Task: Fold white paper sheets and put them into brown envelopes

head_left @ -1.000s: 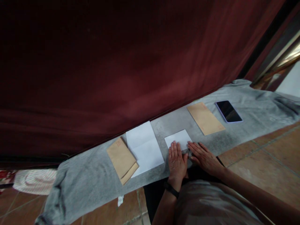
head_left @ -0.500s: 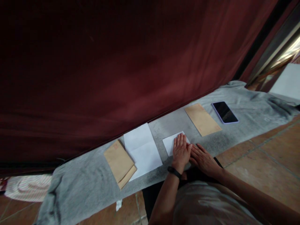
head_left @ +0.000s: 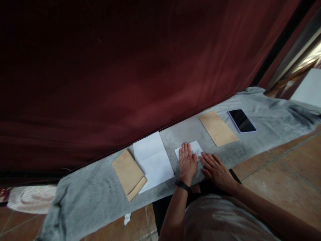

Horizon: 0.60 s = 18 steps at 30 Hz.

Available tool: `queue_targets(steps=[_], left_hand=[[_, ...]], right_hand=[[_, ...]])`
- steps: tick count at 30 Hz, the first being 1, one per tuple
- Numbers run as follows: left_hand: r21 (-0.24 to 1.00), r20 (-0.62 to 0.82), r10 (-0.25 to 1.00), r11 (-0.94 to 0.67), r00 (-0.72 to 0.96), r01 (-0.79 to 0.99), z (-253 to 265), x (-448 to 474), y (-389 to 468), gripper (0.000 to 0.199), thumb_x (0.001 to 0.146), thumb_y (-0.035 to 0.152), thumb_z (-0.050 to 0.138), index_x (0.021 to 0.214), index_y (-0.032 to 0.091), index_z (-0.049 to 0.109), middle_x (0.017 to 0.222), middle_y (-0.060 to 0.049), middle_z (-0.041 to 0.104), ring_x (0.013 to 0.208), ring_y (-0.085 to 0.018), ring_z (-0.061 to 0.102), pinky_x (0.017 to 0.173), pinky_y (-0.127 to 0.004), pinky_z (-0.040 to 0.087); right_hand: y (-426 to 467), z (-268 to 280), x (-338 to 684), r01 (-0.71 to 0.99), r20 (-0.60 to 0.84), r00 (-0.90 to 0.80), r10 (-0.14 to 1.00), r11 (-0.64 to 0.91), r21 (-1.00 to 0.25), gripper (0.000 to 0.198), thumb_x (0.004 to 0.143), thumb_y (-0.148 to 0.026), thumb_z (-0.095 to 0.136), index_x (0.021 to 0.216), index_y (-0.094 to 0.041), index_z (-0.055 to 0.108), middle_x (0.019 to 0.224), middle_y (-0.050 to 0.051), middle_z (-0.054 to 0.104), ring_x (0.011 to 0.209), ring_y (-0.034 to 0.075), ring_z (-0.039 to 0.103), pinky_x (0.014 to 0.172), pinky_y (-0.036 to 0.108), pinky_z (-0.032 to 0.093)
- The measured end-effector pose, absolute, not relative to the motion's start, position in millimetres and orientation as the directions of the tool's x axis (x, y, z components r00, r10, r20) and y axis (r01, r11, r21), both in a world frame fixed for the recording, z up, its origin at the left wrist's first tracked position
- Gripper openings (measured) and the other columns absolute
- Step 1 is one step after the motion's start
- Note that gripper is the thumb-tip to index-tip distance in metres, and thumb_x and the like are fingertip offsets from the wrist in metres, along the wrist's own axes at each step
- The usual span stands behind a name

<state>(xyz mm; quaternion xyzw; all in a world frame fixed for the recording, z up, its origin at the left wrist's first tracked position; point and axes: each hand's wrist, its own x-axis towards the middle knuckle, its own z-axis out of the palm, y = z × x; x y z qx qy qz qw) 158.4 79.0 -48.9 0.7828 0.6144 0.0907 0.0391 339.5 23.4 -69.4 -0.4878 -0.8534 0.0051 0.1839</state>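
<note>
Left hand (head_left: 187,164) and right hand (head_left: 217,170) rest palms down, fingers extended.
The 2 lie just apart, left fingertips farther forward, left thumb spread toward the right hand, whose fingers slant inward.

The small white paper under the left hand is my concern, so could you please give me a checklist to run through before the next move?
1. Left hand flat on the small white paper: ok.
2. Right hand fingertips at that paper's edge: ok.
3. Large white sheet apart from the small paper: ok.
4. Left brown envelope off the large sheet: not ok, it overlaps.
5. Small paper flat under the palm: cannot tell, covered.
</note>
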Motion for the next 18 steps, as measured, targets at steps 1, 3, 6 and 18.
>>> queue_targets(steps=[1,3,6,18], left_hand=[[0.17,0.099,0.972,-0.228,0.214,0.959,-49.5,155.0,75.8,0.063,0.105,0.036,0.036,0.16,0.008,0.023,0.167,-0.017,0.027,0.157,-0.025,0.018,0.127,-0.049,0.027],[0.159,0.114,0.977,-0.198,0.181,0.967,-51.2,148.9,69.6,0.063,0.105,0.035,0.035,0.161,0.008,0.023,0.167,-0.017,0.027,0.157,-0.025,0.019,0.127,-0.049,0.027],[0.145,0.143,0.981,-0.154,0.133,0.977,-53.9,142.2,62.1,0.063,0.105,0.035,0.035,0.161,0.008,0.022,0.167,-0.017,0.028,0.156,-0.026,0.022,0.126,-0.05,0.03],[0.127,0.083,0.93,-0.365,0.357,0.922,-38.1,140.0,36.4,0.057,0.106,0.038,0.036,0.16,0.026,0.03,0.168,-0.002,0.031,0.157,-0.022,0.021,0.129,-0.05,0.024]], right_hand=[[23.2,-70.2,339.6,0.83,0.309,-0.459,0.833,0.526,-0.186,0.063,0.105,-0.036,0.044,0.162,-0.02,0.025,0.165,0.014,0.035,0.148,0.028,0.04,0.123,0.053,0.026],[23.0,-71.4,339.8,0.83,0.308,-0.464,0.831,0.529,-0.178,0.063,0.105,-0.037,0.045,0.162,-0.02,0.026,0.166,0.015,0.032,0.149,0.029,0.038,0.123,0.053,0.027],[22.7,-71.3,339.8,0.833,0.308,-0.46,0.833,0.525,-0.174,0.063,0.104,-0.036,0.047,0.161,-0.019,0.028,0.167,0.016,0.029,0.15,0.03,0.036,0.122,0.053,0.029],[21.6,-72.8,342.2,0.833,0.324,-0.456,0.829,0.526,-0.173,0.065,0.103,-0.033,0.048,0.163,-0.022,0.024,0.168,0.014,0.023,0.149,0.031,0.037,0.122,0.054,0.031]])
